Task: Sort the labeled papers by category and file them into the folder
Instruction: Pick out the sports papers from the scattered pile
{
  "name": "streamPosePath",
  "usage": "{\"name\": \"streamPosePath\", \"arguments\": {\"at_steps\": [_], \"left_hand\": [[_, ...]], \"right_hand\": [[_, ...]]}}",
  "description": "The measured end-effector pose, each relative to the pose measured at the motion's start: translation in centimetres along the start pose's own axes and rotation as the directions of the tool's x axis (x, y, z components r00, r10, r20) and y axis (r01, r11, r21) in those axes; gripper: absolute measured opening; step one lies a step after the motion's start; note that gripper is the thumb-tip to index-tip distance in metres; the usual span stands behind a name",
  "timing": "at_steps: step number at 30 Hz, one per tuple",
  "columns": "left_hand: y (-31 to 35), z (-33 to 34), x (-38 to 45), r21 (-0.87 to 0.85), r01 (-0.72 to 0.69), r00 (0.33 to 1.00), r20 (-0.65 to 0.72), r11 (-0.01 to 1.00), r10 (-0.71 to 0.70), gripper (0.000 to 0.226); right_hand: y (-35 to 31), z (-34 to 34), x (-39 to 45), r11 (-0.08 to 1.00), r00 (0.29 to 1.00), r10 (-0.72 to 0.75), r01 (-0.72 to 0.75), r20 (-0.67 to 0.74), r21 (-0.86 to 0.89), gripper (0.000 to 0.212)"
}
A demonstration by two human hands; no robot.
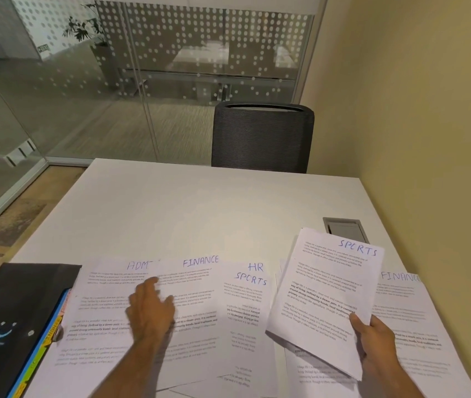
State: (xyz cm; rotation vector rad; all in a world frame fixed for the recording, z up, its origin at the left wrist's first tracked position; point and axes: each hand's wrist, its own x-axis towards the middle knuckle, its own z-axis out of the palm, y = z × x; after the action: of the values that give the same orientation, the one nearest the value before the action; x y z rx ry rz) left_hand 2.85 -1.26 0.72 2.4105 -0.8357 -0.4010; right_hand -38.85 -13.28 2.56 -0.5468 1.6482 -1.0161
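Note:
White printed sheets with blue handwritten labels lie along the near edge of the white table. From the left they read ADM, FINANCE, then HR over SPORTS, with another FINANCE sheet at the right. My left hand rests flat where the ADM and FINANCE sheets meet, fingers apart. My right hand grips the lower corner of a small stack topped by a SPORTS sheet, held just above the table. A black folder with coloured dividers lies at the left.
A dark mesh chair stands at the table's far side. A grey cable hatch is set into the table behind the held stack. Glass partitions run along the left and back, and a beige wall stands on the right.

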Motion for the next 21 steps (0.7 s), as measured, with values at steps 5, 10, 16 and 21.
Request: {"name": "streamPosePath", "arguments": {"at_steps": [5, 10, 16, 21], "left_hand": [[6.9, 3.8, 1.2, 0.078, -0.521, 0.778, 0.452, 0.850, 0.436, 0.048], [12.7, 7.9, 2.5, 0.274, -0.782, 0.574, 0.665, 0.560, 0.477, 0.068], [14.5, 10.9, 3.1, 0.419, -0.819, 0.566, 0.702, 0.392, 0.433, 0.083], [15.0, 11.7, 4.2, 0.405, -0.830, 0.543, 0.745, 0.384, 0.388, 0.090]], "right_hand": [[-0.7, -0.3, 0.5, 1.000, 1.000, -0.002, 0.002, 0.009, 0.015, 0.033], [-0.8, -0.5, 1.8, 1.000, 1.000, 0.010, -0.010, -0.010, 0.018, 0.030], [-0.4, -0.8, 3.5, 0.999, 0.999, 0.048, -0.049, -0.011, -0.008, 0.028], [-0.3, -0.6, 4.1, 0.999, 0.999, 0.040, -0.040, -0.007, 0.013, 0.023]]}}
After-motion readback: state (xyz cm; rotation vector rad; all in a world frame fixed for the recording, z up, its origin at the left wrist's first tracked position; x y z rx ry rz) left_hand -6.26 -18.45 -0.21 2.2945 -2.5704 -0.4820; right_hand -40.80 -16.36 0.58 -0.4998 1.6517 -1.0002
